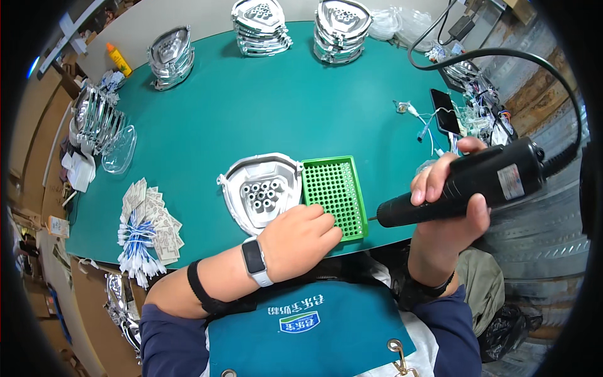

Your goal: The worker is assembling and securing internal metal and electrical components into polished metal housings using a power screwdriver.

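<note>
At the bottom edge, a teal apron carries upside-down white lettering and a shield-shaped badge in green, white and blue; a metal clip hangs at its right corner. A watch with a dark, blank-looking face sits on the left wrist.

Just above, at lower centre, the left hand lies over the near left corner of a green tray full of small round holes. Its fingers are curled, but the tips are hidden, so I cannot tell whether they pinch anything. Right of centre, the right hand is wrapped around a black power screwdriver, whose bit points left, close by the tray's right edge. The pale sticker on its body has print too small to read.

Left of the tray, just beside it, a silver shell with a cluster of round tubes lies on the green table. At lower left, printed paper tags fan out beside white-tipped wires.

Farther off, a dark phone rests among wires at right. Across the top stand three stacks of silver shells, with a yellow bottle, orange-capped and dark-marked, at upper left.
</note>
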The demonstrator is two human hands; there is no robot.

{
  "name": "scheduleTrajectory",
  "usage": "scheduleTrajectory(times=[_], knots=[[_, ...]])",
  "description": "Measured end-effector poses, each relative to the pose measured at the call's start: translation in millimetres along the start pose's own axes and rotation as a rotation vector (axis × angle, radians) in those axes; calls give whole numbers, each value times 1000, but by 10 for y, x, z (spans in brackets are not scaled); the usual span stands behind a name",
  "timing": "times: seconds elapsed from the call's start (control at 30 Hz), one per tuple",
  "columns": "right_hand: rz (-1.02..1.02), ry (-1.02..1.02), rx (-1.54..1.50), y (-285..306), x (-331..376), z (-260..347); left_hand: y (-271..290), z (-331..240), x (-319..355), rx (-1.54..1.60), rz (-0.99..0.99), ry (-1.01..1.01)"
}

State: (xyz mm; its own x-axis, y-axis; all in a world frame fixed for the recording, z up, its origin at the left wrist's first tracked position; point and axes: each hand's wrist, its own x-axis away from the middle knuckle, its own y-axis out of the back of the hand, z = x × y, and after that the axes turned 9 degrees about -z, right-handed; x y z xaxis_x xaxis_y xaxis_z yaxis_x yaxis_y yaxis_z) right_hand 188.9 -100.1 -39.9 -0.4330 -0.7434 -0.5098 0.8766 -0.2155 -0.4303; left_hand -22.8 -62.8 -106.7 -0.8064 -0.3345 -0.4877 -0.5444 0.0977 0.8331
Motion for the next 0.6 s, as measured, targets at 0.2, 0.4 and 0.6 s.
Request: scheduleTrajectory(times=[0.2,0.4,0.6], knots=[[-20,60,130,-97,125,70,-81,42,-2,40,-33,-6],[27,25,49,-73,167,-5,-108,49,17,19,-61,4],[63,-22,57,-84,199,-39,-123,32,28,9,-98,11]])
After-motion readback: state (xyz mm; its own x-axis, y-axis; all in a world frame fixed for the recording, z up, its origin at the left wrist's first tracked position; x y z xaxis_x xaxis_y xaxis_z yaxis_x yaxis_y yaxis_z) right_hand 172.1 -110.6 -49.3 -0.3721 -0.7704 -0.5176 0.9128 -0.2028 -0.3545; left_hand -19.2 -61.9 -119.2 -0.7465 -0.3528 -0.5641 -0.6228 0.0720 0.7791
